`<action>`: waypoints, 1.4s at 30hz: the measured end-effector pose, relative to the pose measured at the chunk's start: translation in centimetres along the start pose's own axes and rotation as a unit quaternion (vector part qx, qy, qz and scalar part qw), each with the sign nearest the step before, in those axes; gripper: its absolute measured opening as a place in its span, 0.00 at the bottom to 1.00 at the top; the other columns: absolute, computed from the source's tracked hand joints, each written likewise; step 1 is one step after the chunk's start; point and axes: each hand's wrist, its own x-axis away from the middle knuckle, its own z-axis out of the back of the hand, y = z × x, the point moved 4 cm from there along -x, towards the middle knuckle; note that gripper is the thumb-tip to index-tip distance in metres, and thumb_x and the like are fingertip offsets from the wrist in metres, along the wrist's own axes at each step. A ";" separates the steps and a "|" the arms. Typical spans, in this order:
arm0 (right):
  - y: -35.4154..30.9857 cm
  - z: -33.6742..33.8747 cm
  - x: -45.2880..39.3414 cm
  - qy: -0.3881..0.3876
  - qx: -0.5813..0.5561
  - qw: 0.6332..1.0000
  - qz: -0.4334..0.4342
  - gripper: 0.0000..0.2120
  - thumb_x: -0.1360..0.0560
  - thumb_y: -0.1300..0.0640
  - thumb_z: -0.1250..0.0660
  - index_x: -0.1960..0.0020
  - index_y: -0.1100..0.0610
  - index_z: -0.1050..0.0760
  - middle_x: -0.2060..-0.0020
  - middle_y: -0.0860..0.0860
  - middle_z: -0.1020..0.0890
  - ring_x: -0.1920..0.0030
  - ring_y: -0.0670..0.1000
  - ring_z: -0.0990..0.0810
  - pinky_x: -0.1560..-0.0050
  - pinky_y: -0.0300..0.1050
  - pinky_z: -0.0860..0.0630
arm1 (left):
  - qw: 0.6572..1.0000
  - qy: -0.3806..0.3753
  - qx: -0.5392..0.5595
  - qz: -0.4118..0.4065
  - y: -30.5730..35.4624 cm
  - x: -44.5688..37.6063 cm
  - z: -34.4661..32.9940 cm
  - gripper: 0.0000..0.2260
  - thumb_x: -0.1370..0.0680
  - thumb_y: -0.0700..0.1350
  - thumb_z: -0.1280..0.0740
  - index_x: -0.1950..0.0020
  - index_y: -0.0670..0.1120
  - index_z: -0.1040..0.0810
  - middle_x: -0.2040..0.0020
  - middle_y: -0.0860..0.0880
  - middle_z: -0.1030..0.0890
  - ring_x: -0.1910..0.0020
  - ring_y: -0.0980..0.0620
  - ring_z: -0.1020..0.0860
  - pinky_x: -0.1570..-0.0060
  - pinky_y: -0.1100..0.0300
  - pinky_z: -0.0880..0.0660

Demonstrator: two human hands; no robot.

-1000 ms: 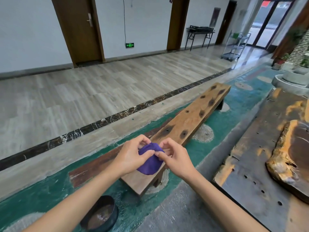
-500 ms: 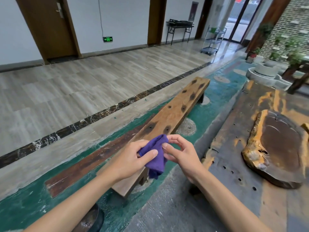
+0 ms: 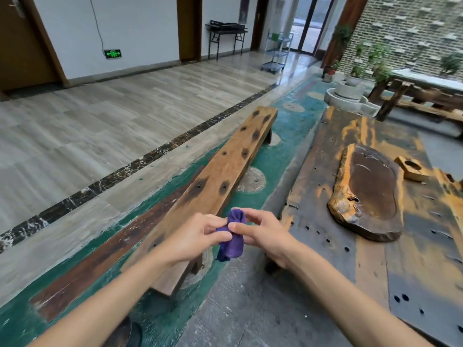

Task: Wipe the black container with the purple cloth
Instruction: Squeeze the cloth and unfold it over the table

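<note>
Purple cloth pinched by left hand, right hand, black container mostly cut off

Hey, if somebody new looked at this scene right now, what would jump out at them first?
Probably the purple cloth, bunched and pinched between the left hand and right hand at centre frame. Behind it a long wooden bench with dark knots runs away over the green floor. To the right, a carved wooden tray lies on a big weathered table; the black container barely shows at the bottom edge.
</note>
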 end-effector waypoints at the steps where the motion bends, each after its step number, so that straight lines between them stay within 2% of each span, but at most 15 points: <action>1: 0.0 0.4 0.3 -0.019 -0.011 1.000 -0.004 0.13 0.27 0.63 0.24 0.43 0.56 0.17 0.49 0.52 0.13 0.50 0.49 0.15 0.49 0.44 0.17 | 0.999 -0.005 0.043 0.010 0.0 0.0 0.2 0.09 0.20 0.40 0.32 0.43 0.43 0.15 0.45 0.42 0.15 0.46 0.51 0.18 0.41 0.51 0.22; 6: 0.3 2.3 1.3 -0.027 -0.054 0.998 -0.013 0.19 0.28 0.64 0.24 0.38 0.56 0.19 0.46 0.59 0.14 0.46 0.54 0.14 0.49 0.44 0.18 | 1.000 -0.010 0.016 0.003 -0.1 -0.9 -0.7 0.11 0.21 0.43 0.31 0.41 0.52 0.15 0.50 0.56 0.12 0.51 0.64 0.19 0.47 0.66 0.22; 8: 0.3 2.9 1.8 -0.018 -0.065 0.998 -0.004 0.19 0.28 0.66 0.25 0.38 0.56 0.18 0.46 0.60 0.14 0.45 0.57 0.14 0.46 0.47 0.18 | 1.000 -0.015 0.018 0.003 0.0 -1.4 -1.4 0.12 0.25 0.49 0.27 0.43 0.52 0.14 0.51 0.56 0.12 0.50 0.62 0.16 0.47 0.63 0.21; 11: 0.2 3.6 2.2 -0.007 -0.027 1.000 -0.015 0.22 0.27 0.71 0.29 0.36 0.57 0.21 0.46 0.61 0.14 0.46 0.58 0.15 0.40 0.53 0.20 | 0.999 0.032 0.024 0.010 -0.7 -1.8 -2.1 0.13 0.31 0.55 0.25 0.53 0.49 0.14 0.59 0.47 0.13 0.61 0.56 0.20 0.55 0.53 0.23; 15: 0.0 4.7 2.8 0.054 0.086 0.995 -0.021 0.22 0.28 0.73 0.37 0.39 0.57 0.20 0.53 0.59 0.13 0.54 0.54 0.15 0.49 0.50 0.19 | 0.998 0.056 -0.013 0.008 -1.3 -3.0 -2.7 0.10 0.30 0.49 0.31 0.57 0.44 0.15 0.62 0.41 0.15 0.65 0.53 0.25 0.57 0.43 0.23; 17: -0.5 6.1 3.2 0.105 0.228 0.968 -0.001 0.20 0.28 0.69 0.37 0.41 0.56 0.19 0.60 0.53 0.14 0.59 0.48 0.18 0.54 0.41 0.23 | 0.999 0.030 -0.027 0.004 -1.3 -3.8 -2.2 0.07 0.29 0.46 0.29 0.55 0.46 0.14 0.62 0.47 0.13 0.64 0.53 0.21 0.56 0.47 0.22; 20: -1.2 8.7 4.1 0.093 0.484 0.869 0.051 0.15 0.27 0.61 0.36 0.44 0.52 0.17 0.64 0.45 0.17 0.65 0.42 0.21 0.58 0.37 0.27 | 0.992 -0.028 -0.122 -0.019 -1.0 -5.3 -1.3 0.06 0.27 0.46 0.26 0.52 0.54 0.12 0.60 0.56 0.12 0.60 0.59 0.17 0.57 0.58 0.22; 24: 0.3 11.3 5.3 0.025 0.572 0.815 0.094 0.08 0.20 0.59 0.38 0.51 0.54 0.19 0.64 0.42 0.23 0.62 0.51 0.23 0.59 0.42 0.35 | 0.973 -0.108 -0.196 -0.050 -1.4 -8.0 -2.6 0.06 0.25 0.48 0.27 0.51 0.52 0.12 0.62 0.50 0.14 0.62 0.53 0.20 0.56 0.55 0.25; 28: 2.7 15.0 6.0 0.034 0.555 0.828 0.070 0.12 0.18 0.50 0.35 0.50 0.57 0.19 0.59 0.52 0.16 0.59 0.53 0.20 0.57 0.47 0.29 | 0.963 -0.144 -0.213 -0.077 -2.5 -11.4 -4.7 0.06 0.25 0.48 0.27 0.50 0.51 0.12 0.61 0.44 0.14 0.63 0.53 0.21 0.55 0.55 0.25; 30: 3.8 17.1 5.8 0.025 0.532 0.845 0.038 0.14 0.21 0.46 0.32 0.50 0.58 0.18 0.58 0.53 0.15 0.58 0.53 0.19 0.56 0.47 0.26 | 0.961 -0.154 -0.212 -0.089 -3.3 -13.3 -5.9 0.06 0.25 0.48 0.26 0.50 0.52 0.12 0.57 0.47 0.12 0.62 0.60 0.20 0.55 0.57 0.23; 32: 4.9 19.2 5.0 0.001 0.518 0.855 0.017 0.13 0.23 0.48 0.29 0.50 0.58 0.17 0.58 0.54 0.14 0.58 0.52 0.18 0.54 0.47 0.23 | 0.956 -0.167 -0.218 -0.108 -4.2 -15.4 -7.8 0.06 0.25 0.47 0.26 0.50 0.52 0.12 0.54 0.48 0.13 0.61 0.72 0.24 0.60 0.67 0.27; 34: 6.4 21.6 3.9 -0.025 0.524 0.852 -0.005 0.09 0.24 0.53 0.27 0.49 0.59 0.17 0.58 0.55 0.14 0.58 0.53 0.18 0.53 0.50 0.23 | 0.950 -0.186 -0.221 -0.116 -5.4 -17.7 -9.9 0.06 0.25 0.46 0.26 0.49 0.51 0.13 0.53 0.47 0.16 0.59 0.74 0.29 0.61 0.68 0.29; 37: 8.8 25.7 2.2 -0.033 0.540 0.840 -0.042 0.07 0.25 0.55 0.27 0.51 0.58 0.17 0.58 0.55 0.14 0.57 0.54 0.18 0.52 0.52 0.23 | 0.939 -0.230 -0.230 -0.116 -7.2 -21.4 -13.0 0.06 0.26 0.45 0.26 0.49 0.51 0.14 0.48 0.63 0.28 0.58 0.76 0.36 0.63 0.71 0.32; 38: 9.7 27.4 1.5 -0.027 0.538 0.841 -0.055 0.06 0.25 0.54 0.28 0.52 0.56 0.17 0.58 0.53 0.14 0.57 0.53 0.18 0.52 0.52 0.22 | 0.935 -0.239 -0.234 -0.114 -7.7 -23.0 -14.2 0.06 0.26 0.46 0.26 0.49 0.52 0.14 0.48 0.61 0.27 0.59 0.76 0.36 0.63 0.71 0.31; 42: 11.4 33.6 -1.2 0.004 0.530 0.844 -0.086 0.06 0.24 0.54 0.30 0.49 0.52 0.15 0.58 0.49 0.12 0.55 0.51 0.16 0.50 0.50 0.20 | 0.928 -0.250 -0.265 -0.072 -8.5 -29.6 -17.8 0.08 0.25 0.48 0.27 0.47 0.56 0.14 0.51 0.43 0.18 0.59 0.61 0.17 0.56 0.58 0.24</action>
